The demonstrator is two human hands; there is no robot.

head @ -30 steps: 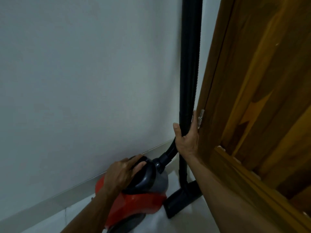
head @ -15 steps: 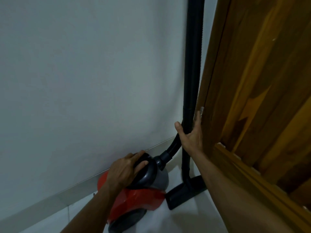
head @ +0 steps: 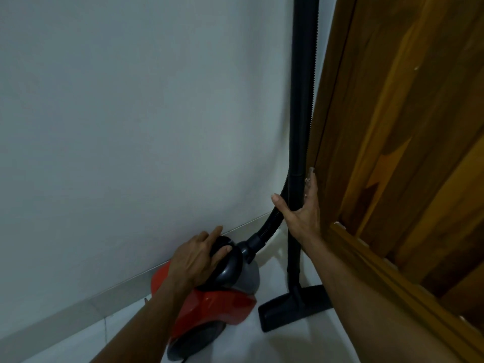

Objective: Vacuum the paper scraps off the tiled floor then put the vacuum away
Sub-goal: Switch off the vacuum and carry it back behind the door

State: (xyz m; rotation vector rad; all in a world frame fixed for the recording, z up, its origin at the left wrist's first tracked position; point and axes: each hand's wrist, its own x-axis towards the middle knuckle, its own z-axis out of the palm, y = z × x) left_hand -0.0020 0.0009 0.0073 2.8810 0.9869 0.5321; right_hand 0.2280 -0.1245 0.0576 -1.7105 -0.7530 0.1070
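The red and grey canister vacuum (head: 217,307) sits on the white tiled floor (head: 288,344) against the wall. My left hand (head: 193,260) rests over its dark carry handle (head: 227,271), thumb on the near side and index finger lifted. The black wand (head: 301,100) stands upright in the corner, with its floor head (head: 290,310) flat on the tiles. The ribbed hose (head: 269,226) curves from the canister up along the wand. My right hand (head: 301,216) cradles the wand loosely, thumb and fingers spread. No paper scraps are in sight.
A plain white wall (head: 131,127) with a grey baseboard (head: 78,307) fills the left. A wooden door (head: 406,127) stands close on the right, its edge right behind the wand and my right forearm.
My right hand has loosened from a firm grip on the wand to spread fingers. The index finger of my left hand has lifted off the handle. The vacuum stays in place.
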